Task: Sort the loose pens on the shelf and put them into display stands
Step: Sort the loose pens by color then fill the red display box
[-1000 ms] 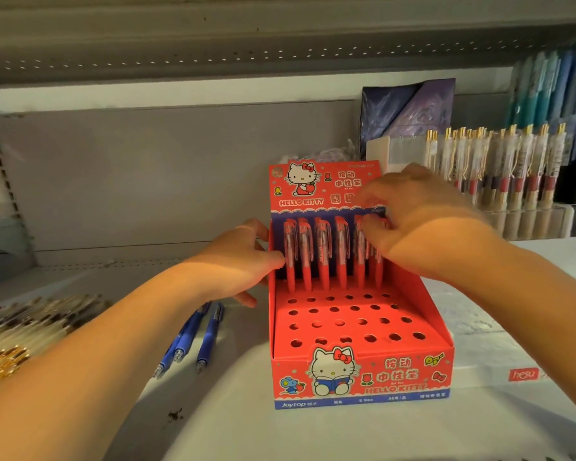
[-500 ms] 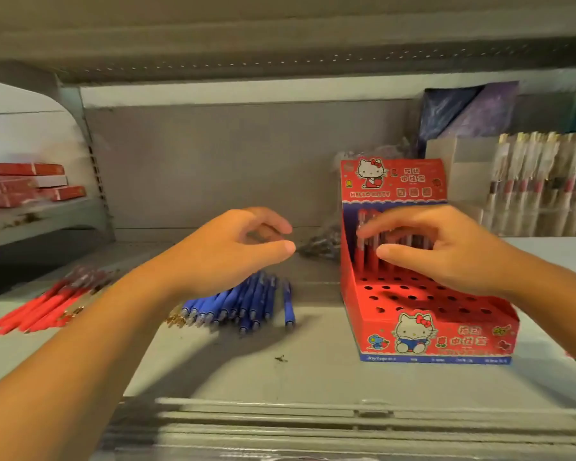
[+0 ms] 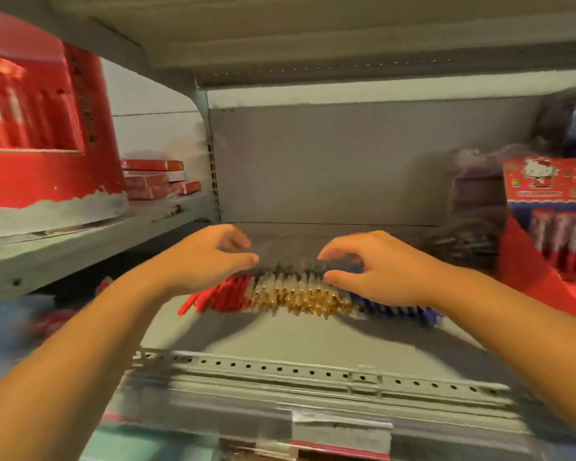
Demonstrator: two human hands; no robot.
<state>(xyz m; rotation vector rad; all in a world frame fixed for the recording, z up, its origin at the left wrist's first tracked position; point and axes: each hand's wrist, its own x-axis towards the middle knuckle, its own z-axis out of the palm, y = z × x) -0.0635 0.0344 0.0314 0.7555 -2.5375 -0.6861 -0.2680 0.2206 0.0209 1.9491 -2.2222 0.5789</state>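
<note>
Nearest, perforated shelf rail [image 3: 313, 371]. Beyond, left hand [image 3: 210, 257] and right hand [image 3: 376, 271], both loosely curled and empty, hovering over a loose row: red pens [image 3: 223, 296], gold-tipped pens [image 3: 296, 294], blue pens [image 3: 396, 309]. Far right, Hello Kitty display stand [image 3: 546, 184]. Gather one colour only, tips aligned.

We can read no word or number here; blur smears every print. On the back card of the red display stand [image 3: 546, 194] at the right we make out a cartoon cat with a red bow, and beside and beneath it strips of lettering too smeared to spell. The big red box [image 3: 47, 128] on the side shelf [image 3: 80, 234] at the left carries a column of dark characters down its side, unreadable. A white label [image 3: 308, 416] under the front edge of the main shelf [image 3: 280, 334] shows nothing legible.
</note>
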